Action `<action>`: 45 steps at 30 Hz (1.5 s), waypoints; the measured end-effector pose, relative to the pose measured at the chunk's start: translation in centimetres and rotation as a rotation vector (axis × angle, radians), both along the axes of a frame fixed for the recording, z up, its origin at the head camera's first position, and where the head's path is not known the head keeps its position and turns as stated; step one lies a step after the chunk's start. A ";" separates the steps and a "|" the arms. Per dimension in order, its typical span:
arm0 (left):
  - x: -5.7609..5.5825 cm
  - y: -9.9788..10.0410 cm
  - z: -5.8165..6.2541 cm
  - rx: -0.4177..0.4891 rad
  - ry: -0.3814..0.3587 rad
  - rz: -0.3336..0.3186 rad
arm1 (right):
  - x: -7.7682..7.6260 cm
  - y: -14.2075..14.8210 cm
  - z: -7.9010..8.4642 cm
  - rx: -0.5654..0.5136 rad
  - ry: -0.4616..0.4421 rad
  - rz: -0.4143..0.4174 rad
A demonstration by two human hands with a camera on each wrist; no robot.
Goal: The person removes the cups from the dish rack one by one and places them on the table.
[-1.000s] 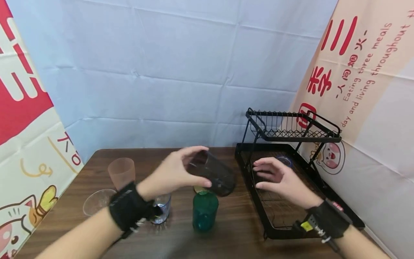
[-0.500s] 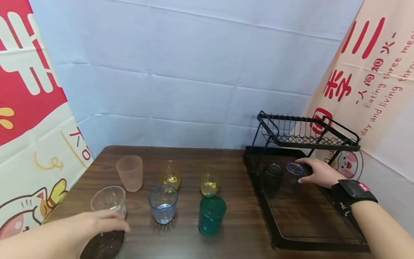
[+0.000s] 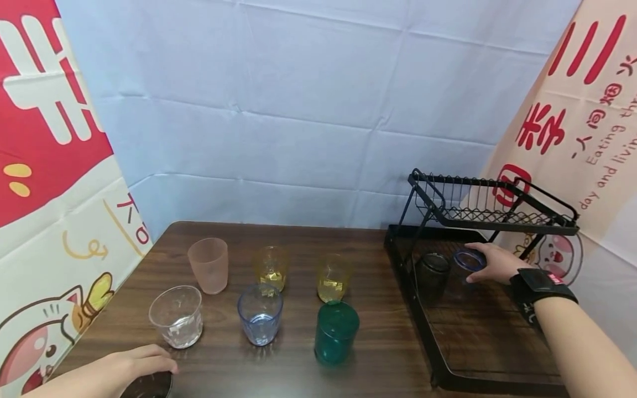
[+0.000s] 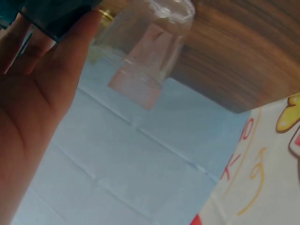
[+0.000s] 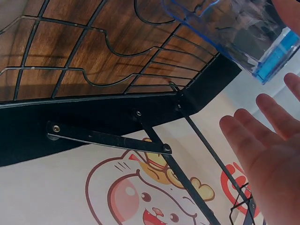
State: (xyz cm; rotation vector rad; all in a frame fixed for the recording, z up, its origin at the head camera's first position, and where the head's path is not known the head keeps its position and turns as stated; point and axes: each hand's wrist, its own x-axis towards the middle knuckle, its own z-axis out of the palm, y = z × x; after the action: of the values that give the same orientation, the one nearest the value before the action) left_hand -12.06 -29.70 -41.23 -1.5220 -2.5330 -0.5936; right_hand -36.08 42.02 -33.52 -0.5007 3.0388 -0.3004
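Observation:
At the lower left, my left hand (image 3: 131,365) holds a dark tinted glass (image 3: 149,385) near its rim, partly cut off by the frame. In the left wrist view, the thumb (image 4: 77,44) lies along a dark teal-looking glass (image 4: 58,16), fingers on its other side. My right hand (image 3: 497,263) reaches around a blue-rimmed glass (image 3: 468,261) inside the black rack. In the right wrist view its fingers (image 5: 253,133) are straight, with a gap to the blue glass (image 5: 225,30). Another dark glass (image 3: 433,273) stands left of it in the rack.
On the wooden table stand a clear glass (image 3: 180,320), a pink cup (image 3: 210,265), a blue glass (image 3: 261,315), two yellow glasses (image 3: 271,271) and a green one (image 3: 337,331). The two-tier dish rack (image 3: 423,342) has a raised upper shelf (image 3: 497,214).
My left hand has carried the dark glass from mid-table to the lower left. My right hand has moved deeper into the rack, to the blue-rimmed glass. The head view has turned slightly right.

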 end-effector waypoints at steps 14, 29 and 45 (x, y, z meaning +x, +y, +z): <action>-0.3 0.3 0.0 0.017 -0.005 -0.004 | -0.1 0.8 0.6 -0.038 -0.124 0.028; -1.0 1.4 0.2 -0.018 0.003 -0.011 | 0.1 1.0 0.5 -0.006 -0.136 -0.014; 0.2 2.0 5.5 0.033 -0.153 0.269 | 6.9 0.6 2.9 -0.038 0.103 0.072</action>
State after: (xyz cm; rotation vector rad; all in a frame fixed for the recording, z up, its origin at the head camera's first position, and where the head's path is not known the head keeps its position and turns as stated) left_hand -11.87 -27.70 -35.78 -1.1359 -2.7617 -0.7308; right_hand -29.13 42.63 -30.59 -0.6460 3.1102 -0.3390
